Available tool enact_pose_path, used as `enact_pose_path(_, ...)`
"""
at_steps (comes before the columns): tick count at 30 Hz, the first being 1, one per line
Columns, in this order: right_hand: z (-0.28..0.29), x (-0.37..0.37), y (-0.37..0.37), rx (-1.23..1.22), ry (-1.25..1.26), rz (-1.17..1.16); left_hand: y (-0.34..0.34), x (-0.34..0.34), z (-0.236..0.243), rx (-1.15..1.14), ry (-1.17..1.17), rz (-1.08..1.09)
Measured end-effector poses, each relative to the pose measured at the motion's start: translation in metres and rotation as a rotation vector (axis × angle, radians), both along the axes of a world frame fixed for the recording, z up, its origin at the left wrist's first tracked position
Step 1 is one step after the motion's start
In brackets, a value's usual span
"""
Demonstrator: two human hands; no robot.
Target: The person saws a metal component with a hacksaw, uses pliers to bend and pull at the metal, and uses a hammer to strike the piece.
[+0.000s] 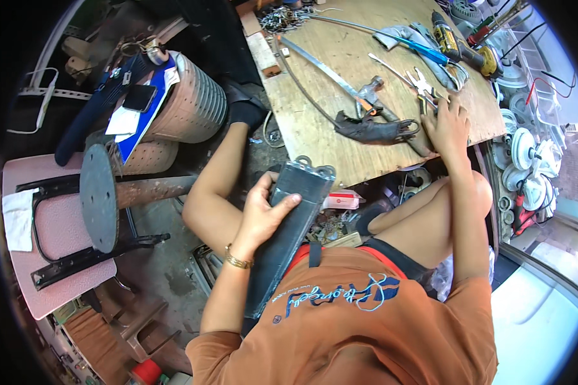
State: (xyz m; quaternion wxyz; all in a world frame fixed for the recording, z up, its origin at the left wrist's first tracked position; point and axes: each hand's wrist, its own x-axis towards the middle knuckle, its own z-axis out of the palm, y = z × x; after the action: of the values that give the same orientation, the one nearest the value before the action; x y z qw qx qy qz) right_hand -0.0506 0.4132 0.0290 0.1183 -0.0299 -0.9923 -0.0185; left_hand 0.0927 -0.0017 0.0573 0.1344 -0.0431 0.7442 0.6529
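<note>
My left hand (263, 215) grips a long, flat, dark rectangular block (302, 199) with round ring-like lugs at its far end. Its lower end rests against my lap. On the wooden tabletop, my right hand (449, 126) lies with fingers apart at the handles of the pliers (421, 85); whether the fingertips press on them I cannot tell. Left of that hand are a hammer (370, 90), a dark clamp-like tool (376, 129) with a cable, and a hacksaw-like metal strip (321, 64). A screwdriver (388, 68) lies beside the pliers.
The plywood table (315, 154) carries a yellow-black drill (448, 38), a grey cloth (398, 37) and a pile of small metal bits (282, 20). At left stand a ribbed drum (196, 96) with a phone (139, 98) on top, a round metal stand (99, 197) and a pink chair (64, 224).
</note>
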Motion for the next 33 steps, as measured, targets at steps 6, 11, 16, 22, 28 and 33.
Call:
enact_pose_path(6,-0.008,-0.008,-0.008,0.094,-0.214,-0.068,-0.002,0.042,0.039,-0.227,0.182,0.156)
enact_pose_path(11,-0.015,-0.031,0.037,-0.140,-0.208,-0.090,-0.014,0.057,0.044,-0.164,0.225,0.153)
enact_pose_path(16,0.012,-0.016,0.061,-0.702,-0.068,-0.003,-0.016,0.064,0.041,-0.166,0.240,0.147)
enact_pose_path(22,0.100,0.104,-0.070,-1.444,-0.516,0.247,-0.025,0.054,0.023,-0.589,0.311,0.158)
enact_pose_path(28,0.073,0.136,-0.135,-0.341,-0.207,0.671,-0.022,0.049,0.035,-0.777,0.295,0.136)
enact_pose_path(33,0.059,0.131,-0.156,0.051,0.060,0.762,-0.028,0.053,0.036,-0.773,0.266,0.163)
